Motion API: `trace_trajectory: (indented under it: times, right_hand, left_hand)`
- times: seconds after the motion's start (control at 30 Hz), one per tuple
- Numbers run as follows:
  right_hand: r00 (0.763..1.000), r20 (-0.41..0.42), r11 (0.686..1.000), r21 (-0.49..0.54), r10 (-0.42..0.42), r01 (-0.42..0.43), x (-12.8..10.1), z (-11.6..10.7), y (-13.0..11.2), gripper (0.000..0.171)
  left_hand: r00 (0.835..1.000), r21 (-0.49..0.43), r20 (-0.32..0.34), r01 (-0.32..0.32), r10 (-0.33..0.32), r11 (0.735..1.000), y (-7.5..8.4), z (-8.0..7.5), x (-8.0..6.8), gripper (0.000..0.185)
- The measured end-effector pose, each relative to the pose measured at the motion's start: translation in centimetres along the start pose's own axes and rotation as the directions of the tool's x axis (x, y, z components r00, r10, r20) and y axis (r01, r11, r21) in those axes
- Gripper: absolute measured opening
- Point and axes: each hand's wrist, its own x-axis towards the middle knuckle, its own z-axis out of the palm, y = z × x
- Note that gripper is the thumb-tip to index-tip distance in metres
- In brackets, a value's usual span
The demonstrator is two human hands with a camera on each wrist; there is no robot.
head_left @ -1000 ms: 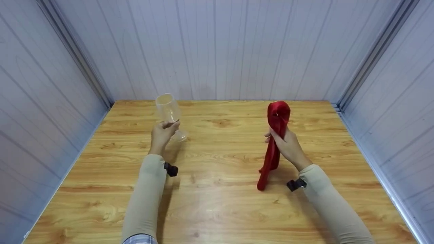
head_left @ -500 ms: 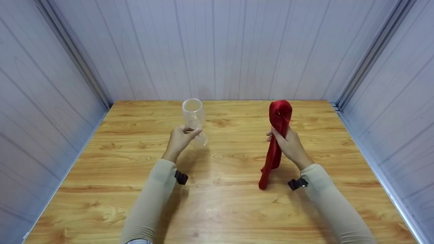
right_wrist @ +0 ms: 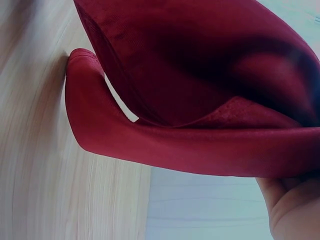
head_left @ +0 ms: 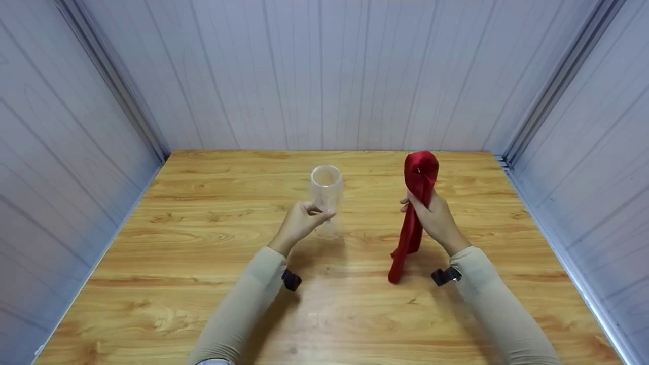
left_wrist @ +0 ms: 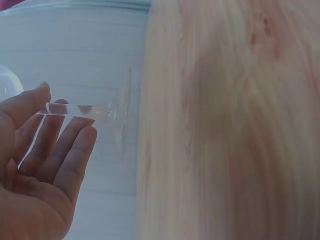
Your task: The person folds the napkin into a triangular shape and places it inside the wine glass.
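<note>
Head view, item one: clear wine glass [head_left: 326,188], upright, carried above the wooden table [head_left: 167,243] near its middle. Left hand [head_left: 300,224] pinches the stem between thumb and fingertips; left wrist view shows the stem [left_wrist: 77,110] lying across the fingers [left_wrist: 60,150], the foot [left_wrist: 122,122] beyond them and clear of the tabletop.

Item two: red cloth napkin [head_left: 415,203], folded into a long band with a rounded bunch at the top. Right hand [head_left: 433,218] is closed round its middle; its lower end reaches the table. Right wrist view shows the napkin's folds [right_wrist: 200,90] filling the frame, held from below by the hand [right_wrist: 295,205].

Item three: pale panelled walls [head_left: 324,76] enclosing the table on three sides.

Step in hand, by judgement: glass and napkin being brought together, glass just beside the napkin but apart from it.

Next move, by judgement: calls for a steady glass, mouth up, and one napkin end gathered narrow enough to enter the bowl.
</note>
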Motion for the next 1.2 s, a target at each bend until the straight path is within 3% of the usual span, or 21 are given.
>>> trace_trajectory:
  times: [0.33, 0.57, 0.67, 0.9, 1.2]
  right_hand:
    - [1.000, -0.003, 1.000, -0.020, -0.007, 0.007, 0.1, -0.2, -0.1, 0.023]
    - [1.000, -0.006, 1.000, -0.001, 0.003, -0.003, 0.1, -0.1, 0.0, 0.023]
    - [1.000, -0.009, 1.000, 0.005, 0.014, -0.014, 0.0, -0.1, 0.1, 0.022]
    - [1.000, -0.006, 1.000, -0.008, 0.015, -0.015, 0.0, -0.1, 0.3, 0.023]
    - [1.000, -0.002, 1.000, -0.017, 0.017, -0.017, 0.0, -0.2, 0.1, 0.026]
  left_hand:
    - [0.999, 0.013, 0.040, -0.009, 0.008, 1.000, -0.6, 3.5, 0.4, 0.023]
    - [0.997, 0.056, 0.077, -0.002, -0.002, 0.998, -1.1, 5.1, 0.8, 0.027]
    - [0.996, 0.051, 0.083, 0.017, -0.021, 0.999, -1.3, 5.6, 1.0, 0.024]
    - [0.995, 0.007, 0.096, -0.014, 0.014, 1.000, -1.2, 6.3, 1.2, 0.020]
    - [0.994, 0.008, 0.108, 0.026, -0.027, 1.000, -1.9, 6.6, 1.7, 0.020]
